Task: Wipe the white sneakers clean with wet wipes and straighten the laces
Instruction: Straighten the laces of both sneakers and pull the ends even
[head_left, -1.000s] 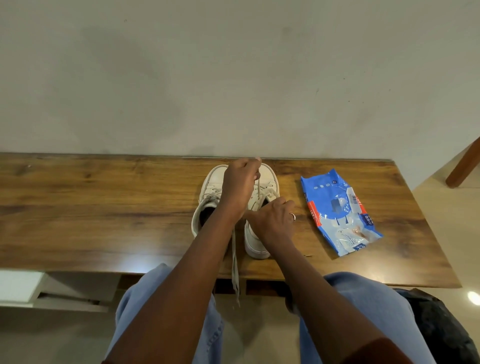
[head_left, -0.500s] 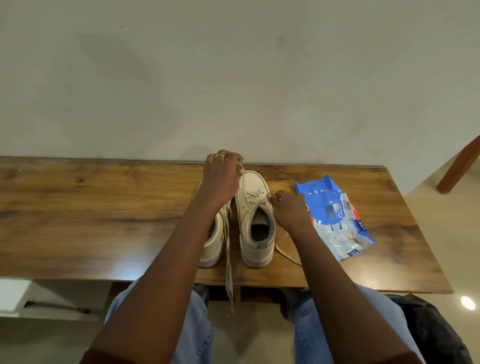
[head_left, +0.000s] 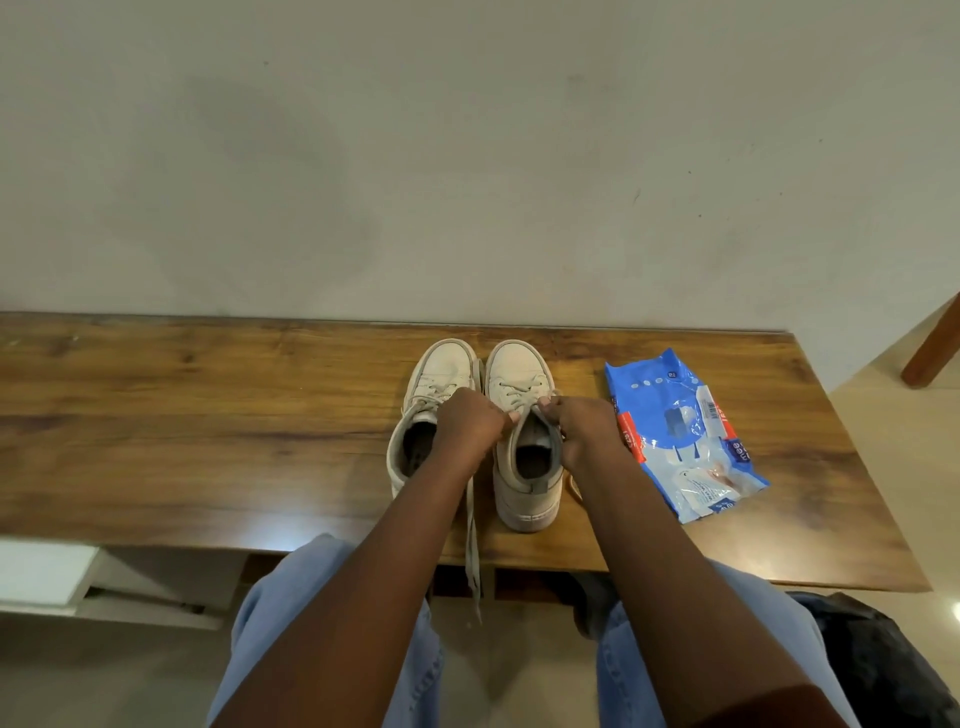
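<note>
Sneakers stand side by side; left hand and right hand each pinch the right one's laces.

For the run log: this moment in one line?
step: lace straightening | left hand: pinching laces | right hand: pinching laces | wipes pack: on table
</note>
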